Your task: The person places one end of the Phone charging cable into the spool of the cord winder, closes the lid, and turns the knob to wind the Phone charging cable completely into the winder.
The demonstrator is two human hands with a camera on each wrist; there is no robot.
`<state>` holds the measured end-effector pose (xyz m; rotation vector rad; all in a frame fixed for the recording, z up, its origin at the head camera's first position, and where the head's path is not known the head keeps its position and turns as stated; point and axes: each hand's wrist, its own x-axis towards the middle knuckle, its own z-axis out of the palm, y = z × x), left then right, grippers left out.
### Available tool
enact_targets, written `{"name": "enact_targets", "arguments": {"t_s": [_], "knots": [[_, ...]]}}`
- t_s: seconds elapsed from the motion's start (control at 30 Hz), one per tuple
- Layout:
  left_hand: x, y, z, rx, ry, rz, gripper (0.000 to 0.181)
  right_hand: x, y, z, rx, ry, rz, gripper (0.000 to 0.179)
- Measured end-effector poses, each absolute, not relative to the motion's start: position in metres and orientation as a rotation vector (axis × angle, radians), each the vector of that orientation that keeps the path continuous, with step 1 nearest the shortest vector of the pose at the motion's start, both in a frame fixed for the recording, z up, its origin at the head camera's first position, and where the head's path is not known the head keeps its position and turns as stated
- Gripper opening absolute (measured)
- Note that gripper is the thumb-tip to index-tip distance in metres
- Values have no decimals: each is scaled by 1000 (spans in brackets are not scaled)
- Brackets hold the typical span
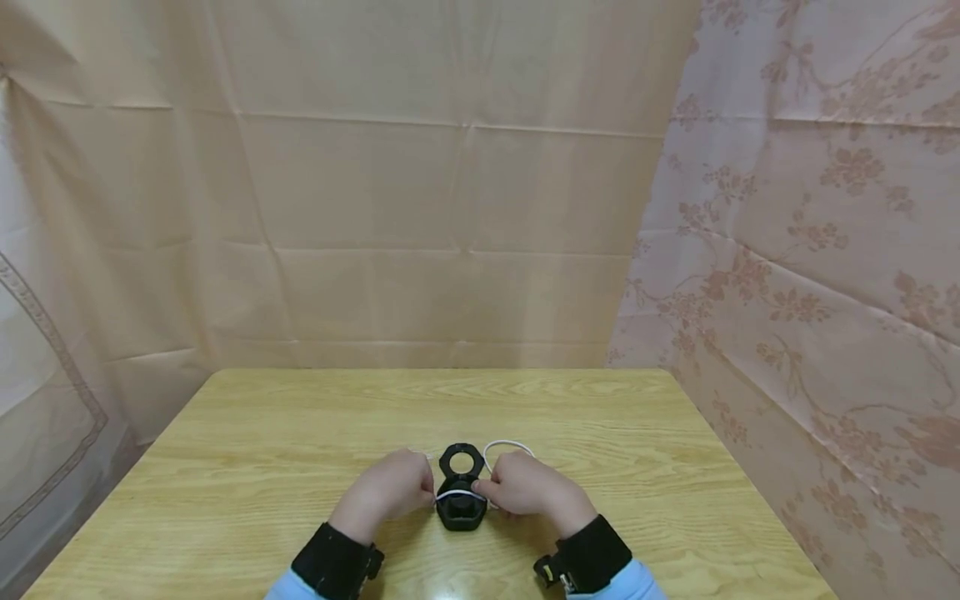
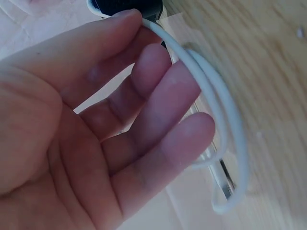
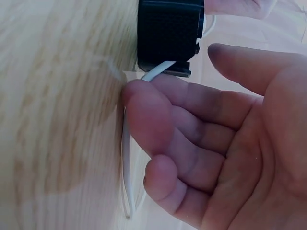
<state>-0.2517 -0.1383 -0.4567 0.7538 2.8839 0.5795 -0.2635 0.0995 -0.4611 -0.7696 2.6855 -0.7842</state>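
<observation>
Head view: left hand (image 1: 395,486) pinches the white cable (image 1: 459,492), which crosses the black ring-ended case (image 1: 461,517) on the counter (image 1: 300,433). Right hand (image 1: 528,485) has curled fingers at the cable; whether it grips cannot be told.

In the head view we see warm, even light over the table (image 1: 450,408), with a small patch of glare at the bottom edge and soft shadows beside the left hand (image 1: 401,482) and the right hand (image 1: 527,485). The beige cloth (image 1: 360,192) carries pale vertical bands of sheen. The black case (image 1: 461,518) is so dark that its detail is perhaps lost to us. Both wrist views look hazier: the wood grain smears softly, the white cable (image 2: 240,143) has slightly fuzzy edges, and a broad brownish shadow darkens the right wrist view's lower left.
</observation>
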Motion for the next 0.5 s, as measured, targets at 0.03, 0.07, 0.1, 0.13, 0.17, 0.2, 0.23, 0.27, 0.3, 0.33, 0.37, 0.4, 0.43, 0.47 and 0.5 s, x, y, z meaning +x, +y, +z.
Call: {"name": "enact_targets", "arguments": {"t_s": [0.03,0.07,0.1,0.13,0.17,0.2,0.23,0.27,0.3,0.33,0.37,0.4,0.43,0.47,0.5], "knots": [[-251,-138,-457,754,2886,576,20,-263,99,-461,-768,2689,-786,55],[-251,-138,-456,749,2886,573,20,-263,99,-462,-772,2691,-787,55],[-250,-137,-456,743,2883,576,21,-263,99,-462,-779,2697,-783,56],[-250,-137,-455,736,2880,577,21,-263,99,-462,-789,2705,-775,56],[-249,-136,-455,728,2877,578,21,-263,99,-462,-798,2714,-766,57],[-249,-136,-455,724,2875,580,21,-263,98,-463,-804,2723,-755,57],[-249,-136,-455,725,2875,577,21,-263,97,-463,-803,2732,-741,58],[-249,-135,-454,729,2876,573,21,-263,97,-463,-804,2741,-728,58],[-249,-135,-455,736,2879,569,21,-263,96,-463,-803,2750,-715,59],[-250,-135,-455,744,2883,567,21,-264,95,-464,-795,2754,-708,59],[-250,-135,-455,751,2887,565,21,-264,95,-464,-785,2756,-705,59],[-250,-135,-455,756,2888,567,21,-264,94,-465,-776,2759,-701,59],[-250,-135,-455,761,2889,569,21,-264,94,-465,-768,2762,-699,59],[-250,-135,-455,762,2889,570,21,-264,93,-465,-763,2766,-696,59],[-250,-135,-455,763,2889,572,21,-264,93,-466,-760,2773,-690,58]]}}
